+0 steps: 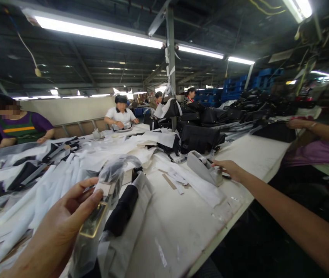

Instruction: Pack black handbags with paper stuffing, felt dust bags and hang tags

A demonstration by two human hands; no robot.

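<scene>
By the left hand (pixel 66 212), lower left, clear plastic (pixel 112 175) with a gold buckle (pixel 95 220) is pinched. The right hand (pixel 230 170) is placed at a tape dispenser (pixel 200 168), centre right, its grip unclear. Black bags (pixel 200 137) are piled behind.

Two hands (pixel 68 216), one grey tape dispenser (pixel 200 168) and five co-workers (pixel 124 116) are visible.

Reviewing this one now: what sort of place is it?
Most likely a factory or workshop floor: what look like black bags are heaped on a large shared worktable, a person in a white shirt sits across it, and fluorescent tubes hang overhead.
</scene>
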